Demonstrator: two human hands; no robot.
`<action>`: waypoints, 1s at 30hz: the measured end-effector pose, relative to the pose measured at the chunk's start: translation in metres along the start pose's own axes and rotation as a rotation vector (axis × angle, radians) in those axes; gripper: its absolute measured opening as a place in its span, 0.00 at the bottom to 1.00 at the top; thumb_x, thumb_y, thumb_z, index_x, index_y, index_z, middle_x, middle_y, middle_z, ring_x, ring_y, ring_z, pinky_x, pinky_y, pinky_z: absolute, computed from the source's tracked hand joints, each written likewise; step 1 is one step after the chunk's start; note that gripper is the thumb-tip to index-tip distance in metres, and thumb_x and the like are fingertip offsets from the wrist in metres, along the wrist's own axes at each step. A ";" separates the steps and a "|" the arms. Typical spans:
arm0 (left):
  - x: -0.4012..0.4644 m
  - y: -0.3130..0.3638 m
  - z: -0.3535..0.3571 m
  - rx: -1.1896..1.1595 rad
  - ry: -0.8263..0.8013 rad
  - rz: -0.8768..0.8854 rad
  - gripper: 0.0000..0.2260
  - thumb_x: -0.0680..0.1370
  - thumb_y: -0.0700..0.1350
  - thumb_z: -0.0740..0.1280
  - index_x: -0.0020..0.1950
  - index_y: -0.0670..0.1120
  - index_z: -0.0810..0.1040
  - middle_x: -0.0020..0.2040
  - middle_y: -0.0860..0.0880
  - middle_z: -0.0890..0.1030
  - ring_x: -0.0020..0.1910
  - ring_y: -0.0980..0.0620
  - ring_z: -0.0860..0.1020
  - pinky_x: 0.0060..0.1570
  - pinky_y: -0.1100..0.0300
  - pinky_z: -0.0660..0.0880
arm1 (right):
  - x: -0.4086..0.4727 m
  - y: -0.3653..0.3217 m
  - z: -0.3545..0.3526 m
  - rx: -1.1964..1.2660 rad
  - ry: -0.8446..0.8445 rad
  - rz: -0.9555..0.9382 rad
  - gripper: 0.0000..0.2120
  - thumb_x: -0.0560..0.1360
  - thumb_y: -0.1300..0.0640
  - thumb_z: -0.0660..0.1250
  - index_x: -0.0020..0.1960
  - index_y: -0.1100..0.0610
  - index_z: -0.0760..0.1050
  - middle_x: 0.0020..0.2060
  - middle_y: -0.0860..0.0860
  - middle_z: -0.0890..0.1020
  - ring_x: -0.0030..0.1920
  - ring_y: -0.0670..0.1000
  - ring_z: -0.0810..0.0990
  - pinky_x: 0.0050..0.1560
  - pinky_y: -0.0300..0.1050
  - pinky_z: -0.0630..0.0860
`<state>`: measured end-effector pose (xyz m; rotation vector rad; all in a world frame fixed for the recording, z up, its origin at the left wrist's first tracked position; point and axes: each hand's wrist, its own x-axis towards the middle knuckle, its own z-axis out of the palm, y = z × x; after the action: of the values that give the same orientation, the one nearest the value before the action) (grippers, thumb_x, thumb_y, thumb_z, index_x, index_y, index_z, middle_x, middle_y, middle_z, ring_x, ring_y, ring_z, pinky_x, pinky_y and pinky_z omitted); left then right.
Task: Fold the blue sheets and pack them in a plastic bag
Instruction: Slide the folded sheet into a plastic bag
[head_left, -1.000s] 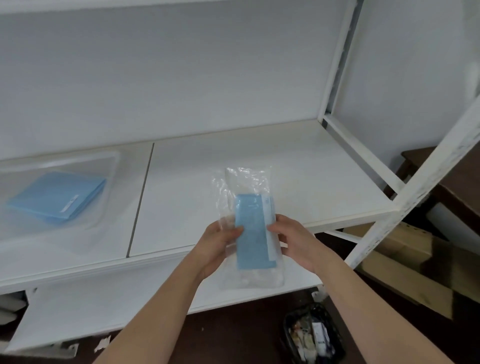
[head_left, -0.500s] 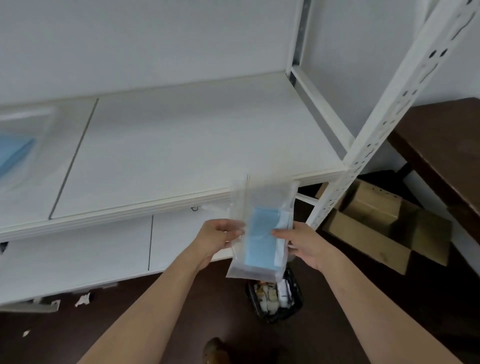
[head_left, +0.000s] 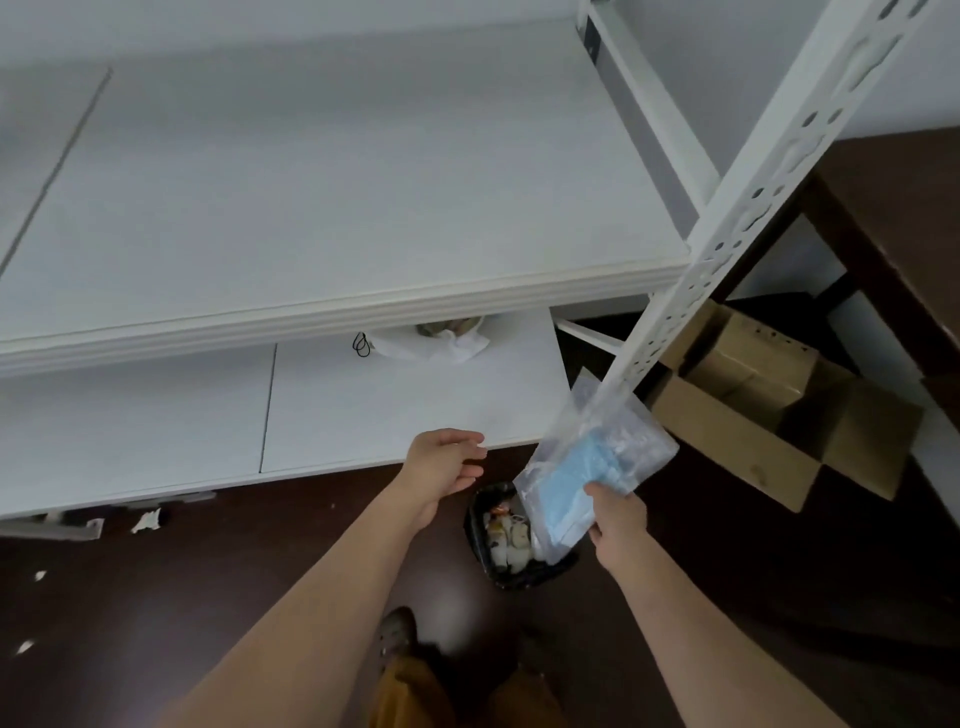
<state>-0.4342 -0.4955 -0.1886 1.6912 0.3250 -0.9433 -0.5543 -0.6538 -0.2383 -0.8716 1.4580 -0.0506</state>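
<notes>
Both forearms are bare, with no sleeves, watch or bands showing as far as the frame's lower edge. The left hand (head_left: 444, 470) and right hand (head_left: 618, 522) wear no gloves or rings. Beneath the arms show mustard-brown trousers (head_left: 415, 691) and one dark, rounded shoe toe (head_left: 396, 631).
</notes>
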 end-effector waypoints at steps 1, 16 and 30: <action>0.004 -0.005 0.002 -0.004 0.007 -0.007 0.06 0.79 0.39 0.63 0.52 0.45 0.79 0.46 0.47 0.82 0.41 0.51 0.78 0.48 0.60 0.77 | 0.005 0.004 0.001 0.018 0.017 0.015 0.18 0.75 0.63 0.66 0.65 0.63 0.70 0.50 0.56 0.75 0.49 0.55 0.74 0.50 0.47 0.72; 0.030 -0.049 0.008 0.015 0.071 -0.076 0.08 0.80 0.40 0.61 0.55 0.44 0.79 0.44 0.48 0.81 0.38 0.53 0.77 0.43 0.62 0.76 | 0.055 0.069 0.005 -0.137 0.063 0.061 0.28 0.76 0.63 0.65 0.74 0.61 0.61 0.69 0.58 0.69 0.67 0.59 0.70 0.63 0.49 0.68; -0.010 0.019 0.003 -0.023 0.060 0.012 0.08 0.78 0.37 0.62 0.54 0.43 0.80 0.45 0.47 0.81 0.39 0.50 0.79 0.47 0.60 0.77 | -0.002 -0.013 0.032 -0.143 -0.127 -0.090 0.07 0.76 0.68 0.62 0.52 0.70 0.73 0.32 0.52 0.70 0.32 0.48 0.67 0.42 0.47 0.75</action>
<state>-0.4297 -0.5026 -0.1687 1.7011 0.3644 -0.8782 -0.5204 -0.6465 -0.2332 -1.0381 1.3150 0.0420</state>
